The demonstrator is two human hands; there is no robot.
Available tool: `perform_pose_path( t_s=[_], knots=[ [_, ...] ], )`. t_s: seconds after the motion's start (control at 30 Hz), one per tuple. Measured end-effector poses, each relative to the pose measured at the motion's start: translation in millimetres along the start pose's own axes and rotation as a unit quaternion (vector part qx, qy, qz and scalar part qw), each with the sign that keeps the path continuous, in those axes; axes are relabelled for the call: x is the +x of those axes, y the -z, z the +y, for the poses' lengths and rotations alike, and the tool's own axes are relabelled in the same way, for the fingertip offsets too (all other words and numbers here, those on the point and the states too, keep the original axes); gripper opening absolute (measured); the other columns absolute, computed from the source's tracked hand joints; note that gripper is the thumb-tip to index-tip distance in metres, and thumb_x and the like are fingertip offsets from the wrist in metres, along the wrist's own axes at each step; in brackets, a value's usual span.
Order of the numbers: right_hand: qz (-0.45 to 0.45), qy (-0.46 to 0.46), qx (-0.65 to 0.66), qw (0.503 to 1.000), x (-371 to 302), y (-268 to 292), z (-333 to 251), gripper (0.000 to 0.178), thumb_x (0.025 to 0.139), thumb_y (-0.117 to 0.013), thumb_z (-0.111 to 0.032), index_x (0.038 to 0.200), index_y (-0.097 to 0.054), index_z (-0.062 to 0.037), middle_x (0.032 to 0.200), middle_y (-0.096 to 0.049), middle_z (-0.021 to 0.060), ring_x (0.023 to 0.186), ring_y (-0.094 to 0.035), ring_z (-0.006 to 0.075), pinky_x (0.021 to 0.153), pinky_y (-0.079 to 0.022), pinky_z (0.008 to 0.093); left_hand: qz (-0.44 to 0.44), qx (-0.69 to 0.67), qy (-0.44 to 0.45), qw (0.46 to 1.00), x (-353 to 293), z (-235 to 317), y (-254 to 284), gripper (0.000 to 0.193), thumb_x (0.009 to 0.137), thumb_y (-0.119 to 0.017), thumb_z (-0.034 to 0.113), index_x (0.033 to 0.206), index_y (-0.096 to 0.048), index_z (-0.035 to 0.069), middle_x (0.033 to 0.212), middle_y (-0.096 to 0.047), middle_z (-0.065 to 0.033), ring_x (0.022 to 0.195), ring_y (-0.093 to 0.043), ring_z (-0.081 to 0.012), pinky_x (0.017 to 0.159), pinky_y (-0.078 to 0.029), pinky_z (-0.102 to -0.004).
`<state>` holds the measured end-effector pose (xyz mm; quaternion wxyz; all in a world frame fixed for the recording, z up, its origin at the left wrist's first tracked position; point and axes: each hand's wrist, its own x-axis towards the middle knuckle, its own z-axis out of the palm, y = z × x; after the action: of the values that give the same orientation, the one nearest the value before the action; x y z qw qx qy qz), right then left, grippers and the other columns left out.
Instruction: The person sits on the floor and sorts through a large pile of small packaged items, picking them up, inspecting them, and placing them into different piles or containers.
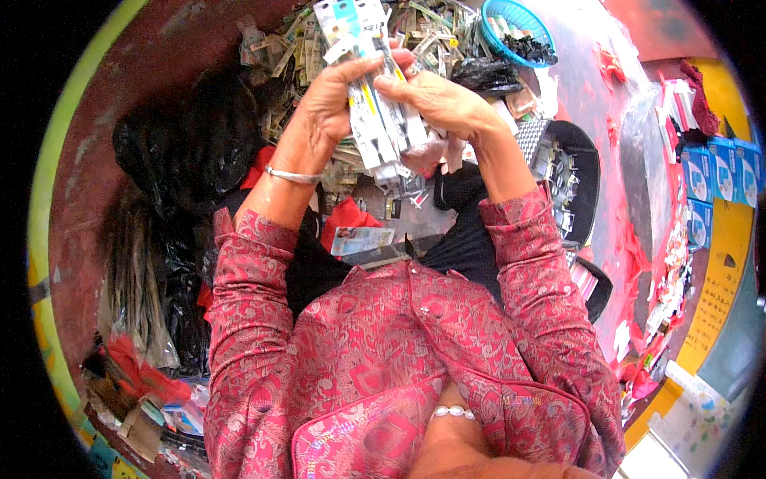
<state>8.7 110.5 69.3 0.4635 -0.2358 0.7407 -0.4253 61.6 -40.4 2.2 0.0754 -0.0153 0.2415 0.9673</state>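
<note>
Your left hand [325, 100] and your right hand [447, 102] are closed on the packet bundle [369, 132], which is between them: long, mostly white, with some blue and yellow parts.

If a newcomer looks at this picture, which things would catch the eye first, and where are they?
Probably the red patterned jacket, filling the lower middle of the picture. Next would come the white packets near the top centre, held in the left hand and the right hand. The bright blue basket at the top, right of centre, beyond the right hand, also stands out.
</note>
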Motion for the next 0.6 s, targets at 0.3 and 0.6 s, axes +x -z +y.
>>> perform_pose_path(
  t_s=[0.3,0.6],
  knots=[
    [0.181,0.081,0.141,0.97,1.2,54.7,25.4,0.03,0.081,-0.055,-0.032,0.076,-0.06,-0.0022,0.069,-0.059,0.0042,0.06,-0.055,0.0115,0.057,-0.046,0.0234,0.153,0.055,-0.078,0.984,-3.5,13.4,-6.5,0.038,0.077,-0.05,-0.001,0.114,-0.042,-0.003,0.115,-0.049,-0.0184,0.109,-0.048,-0.0279,0.094,-0.037,-0.0405],
    [0.273,0.407,-0.256,0.833,36.0,-23.3,24.0,0.021,0.075,-0.06,-0.022,0.082,-0.056,-0.0031,0.076,-0.056,0.0137,0.069,-0.055,0.0258,0.062,-0.043,0.0327,0.23,-0.035,-0.062,0.971,8.0,13.7,1.0,0.024,0.082,-0.048,0.01,0.102,-0.048,-0.004,0.099,-0.055,-0.019,0.094,-0.054,-0.0297,0.085,-0.043,-0.0442]
  ],
)
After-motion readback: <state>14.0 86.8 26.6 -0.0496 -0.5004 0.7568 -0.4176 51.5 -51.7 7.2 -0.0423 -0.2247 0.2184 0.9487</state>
